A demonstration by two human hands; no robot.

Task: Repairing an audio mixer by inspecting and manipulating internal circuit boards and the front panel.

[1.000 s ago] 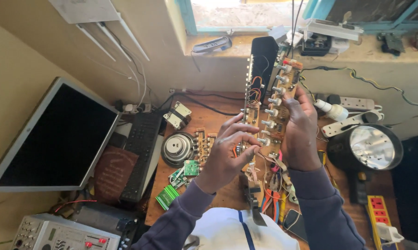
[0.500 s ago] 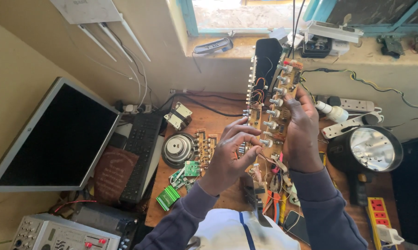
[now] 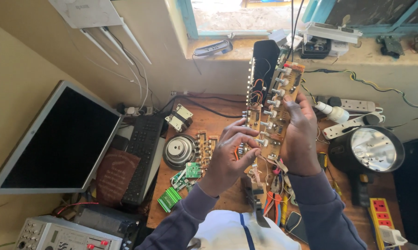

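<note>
Brown circuit board stands upright above the bench, gripped along its edge by the right hand. Left hand pinches a knob beside it; best turned gently, board steady.

A keyboard lay at the counter's left edge, a monitor further left. A speaker cone sat right of the keyboard. A lamp stood near the right edge, a power strip behind it.
</note>
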